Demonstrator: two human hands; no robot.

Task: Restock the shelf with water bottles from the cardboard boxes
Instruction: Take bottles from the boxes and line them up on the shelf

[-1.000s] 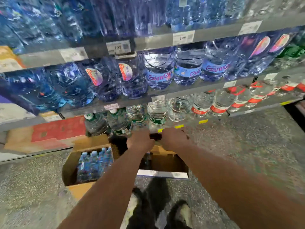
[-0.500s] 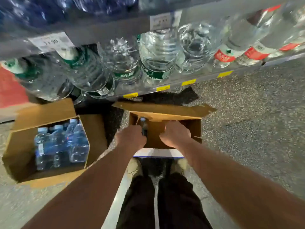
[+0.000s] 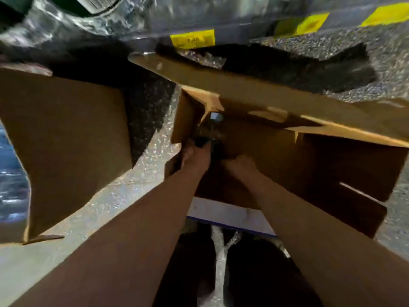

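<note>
Blur smears the view. Left hand (image 3: 194, 155) and right hand (image 3: 240, 162) reach into the open cardboard box (image 3: 332, 156) on the floor (image 3: 141, 191), at a dark water bottle (image 3: 211, 129) in its far left corner. Whether either grip closes round the bottle cannot be told. A second box (image 3: 66, 134) lies to the left.

Box (image 3: 354, 165) interior right of bottle (image 3: 210, 131) free; far flap (image 3: 243, 85) overhangs (shelf (image 3: 243, 27) just beyond).

Both bare arms stretch forward and down, converging; the left hand (image 3: 195, 155) and right hand (image 3: 240, 162) sit close together, backs up, fingers hidden.
</note>
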